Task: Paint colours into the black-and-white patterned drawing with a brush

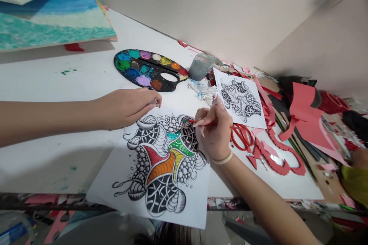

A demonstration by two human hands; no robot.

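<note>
My right hand (pixel 215 130) is closed on a thin red paintbrush (pixel 211 124), its tip near the upper right of a black-and-white patterned drawing (pixel 161 195). The drawing's middle sections are painted red, orange, yellow, green and teal; the green looks wet and shiny. My left hand (pixel 135 105) lies palm down at the sheet's upper left edge, fingers loosely bent, with nothing visible in it. Just beyond it is a black oval palette (pixel 149 63) with paint in many colours. A clear cup of greyish water (pixel 201 67) stands beside the palette, with a paint-stained crumpled tissue (pixel 202 89) in front.
A second, uncoloured printed drawing (pixel 241 99) lies to the right, near red-handled scissors (pixel 242 137). Red paper scraps (pixel 306 118) and strips clutter the right side. Painted canvases (pixel 57 19) are stacked at upper left. At the far right edge shows another person's yellow-green sleeve (pixel 355 183).
</note>
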